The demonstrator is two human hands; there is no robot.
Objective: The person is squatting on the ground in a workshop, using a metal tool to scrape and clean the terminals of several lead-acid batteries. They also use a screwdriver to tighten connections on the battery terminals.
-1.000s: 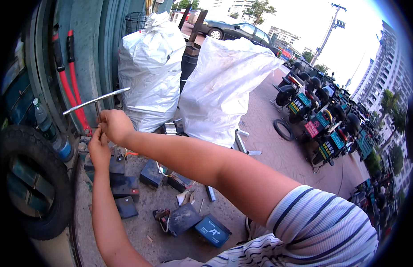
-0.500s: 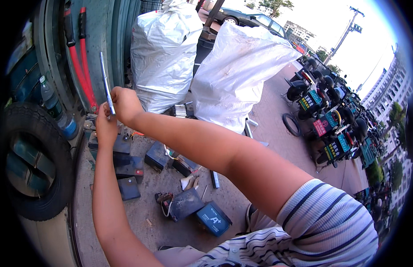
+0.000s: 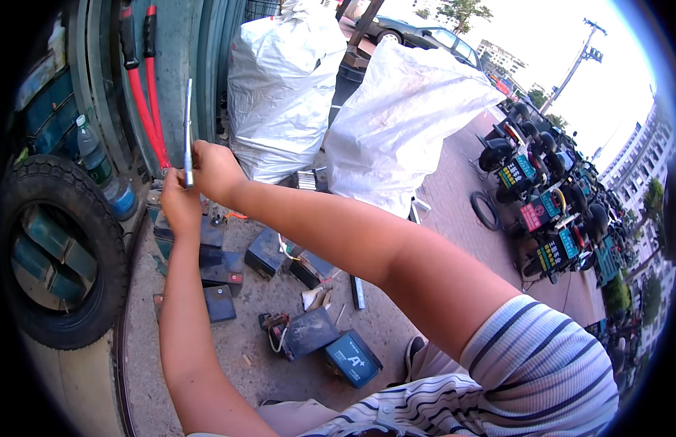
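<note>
A slim silver metal rod (image 3: 188, 127), thicker toward its lower end, stands almost upright in front of the green wall. My left hand (image 3: 180, 204) is closed around its lower end. Beside it, my right hand (image 3: 220, 173) has its fingers curled against the rod's thicker part; their tips are partly hidden. Just behind the hands, long red-handled cutters (image 3: 146, 109) with black grips lean on the wall. Below my wrists, several dark batteries (image 3: 266, 253) lie on the ground, some with loose wires. A blue-topped battery (image 3: 354, 358) rests near my feet.
At left are a black tyre (image 3: 64, 247) and a plastic bottle (image 3: 94, 154). Two large white sacks (image 3: 283, 91) stand ahead. Parked electric scooters (image 3: 545, 204) line the right, with a loose tyre (image 3: 485, 211) on the paving. A dark car (image 3: 425, 35) is farther back.
The view has shifted slightly, so the surroundings sit farther right. The rod is now closer to vertical. Both hands remain together at its lower end.
</note>
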